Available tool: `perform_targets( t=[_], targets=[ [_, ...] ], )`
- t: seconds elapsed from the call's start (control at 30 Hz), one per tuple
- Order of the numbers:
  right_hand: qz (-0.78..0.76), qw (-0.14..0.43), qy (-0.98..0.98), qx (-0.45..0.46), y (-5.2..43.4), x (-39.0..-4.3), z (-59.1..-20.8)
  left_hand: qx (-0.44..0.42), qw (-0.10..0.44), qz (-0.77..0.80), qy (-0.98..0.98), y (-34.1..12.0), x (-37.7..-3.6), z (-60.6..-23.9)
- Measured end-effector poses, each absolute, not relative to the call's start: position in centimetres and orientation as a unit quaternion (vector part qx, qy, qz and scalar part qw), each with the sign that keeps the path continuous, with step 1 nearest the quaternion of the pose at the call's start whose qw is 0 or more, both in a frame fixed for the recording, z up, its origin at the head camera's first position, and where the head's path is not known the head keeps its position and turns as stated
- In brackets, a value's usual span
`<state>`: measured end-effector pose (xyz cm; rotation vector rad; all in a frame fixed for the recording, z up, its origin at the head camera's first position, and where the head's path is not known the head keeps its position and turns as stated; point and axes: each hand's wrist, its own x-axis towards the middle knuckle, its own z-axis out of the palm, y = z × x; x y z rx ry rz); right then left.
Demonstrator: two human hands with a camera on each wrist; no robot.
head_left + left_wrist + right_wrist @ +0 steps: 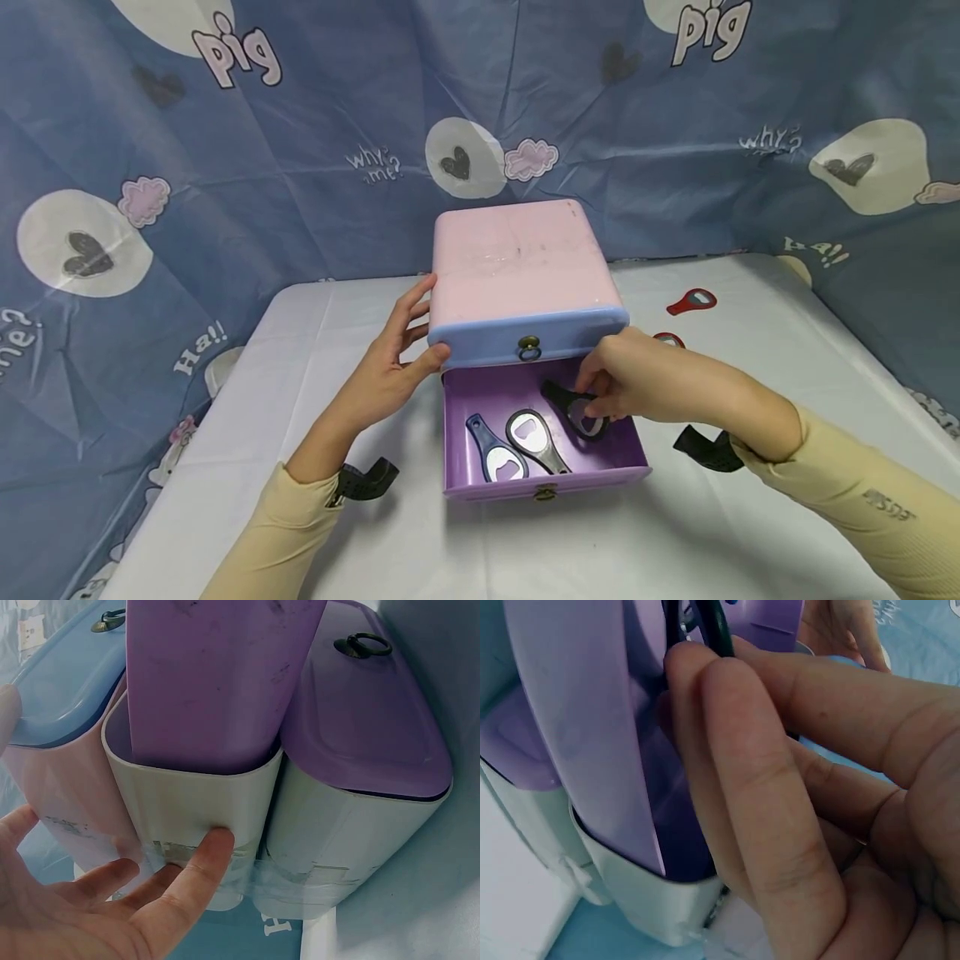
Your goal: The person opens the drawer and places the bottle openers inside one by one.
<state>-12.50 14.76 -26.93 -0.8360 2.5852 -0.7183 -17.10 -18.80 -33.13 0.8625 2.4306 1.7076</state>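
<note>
A pink-topped drawer cabinet (517, 258) stands on the table with its upper blue drawer (480, 343) closed. Below it, a purple drawer (487, 490) is pulled out. My left hand (382, 375) rests against the cabinet's left side, fingers spread, thumb at the blue drawer's corner. In the left wrist view, one fingertip touches the white casing (195, 799) around the pulled-out drawer. Inside the drawer, my right hand (633, 375) pinches a black bottle opener (558, 397) at the right. Left of it lie a blue bottle opener (486, 439) and a black-rimmed bottle opener (551, 457).
On the table right of the cabinet lies a red bottle opener (692, 301). Another red opener (669, 339) is partly hidden behind my right wrist. A closed purple-fronted drawer (367, 712) shows below the pulled-out one. A blue printed cloth (337, 108) hangs behind the table.
</note>
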Motion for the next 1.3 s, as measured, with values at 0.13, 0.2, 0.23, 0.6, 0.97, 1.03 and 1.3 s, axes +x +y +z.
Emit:
perform_targets(
  t=[0.13,0.2,0.23,0.6,0.97,1.03,1.3],
  targets=[
    [-0.244,0.163,0.907,-0.303,14.4,-12.4,-27.2,0.279,0.024,0.552,0.785,-18.8,-17.1,-33.1],
    [-0.241,0.16,0.907,-0.307,14.3,-12.3,-27.3,0.279,0.024,0.552,0.785,-18.7,-17.1,-33.1],
    [-0.239,0.16,0.907,-0.307,14.2,-12.3,-27.4,0.279,0.024,0.553,0.785,-18.7,-17.1,-33.1],
    [-0.224,0.094,0.908,-0.34,14.8,-12.1,-27.7,0.28,0.023,0.55,0.787,-18.7,-17.1,-33.0],
    [-0.245,0.092,0.904,-0.337,15.2,-10.4,-27.0,0.279,0.024,0.552,0.785,-18.7,-17.2,-33.1],
    [-0.253,0.092,0.901,-0.34,15.2,-10.0,-26.8,0.279,0.024,0.552,0.785,-18.7,-17.2,-33.1],
    [-0.292,0.093,0.889,-0.341,15.5,-7.9,-26.2,0.277,0.026,0.55,0.788,-18.7,-17.1,-33.0]
  ],
)
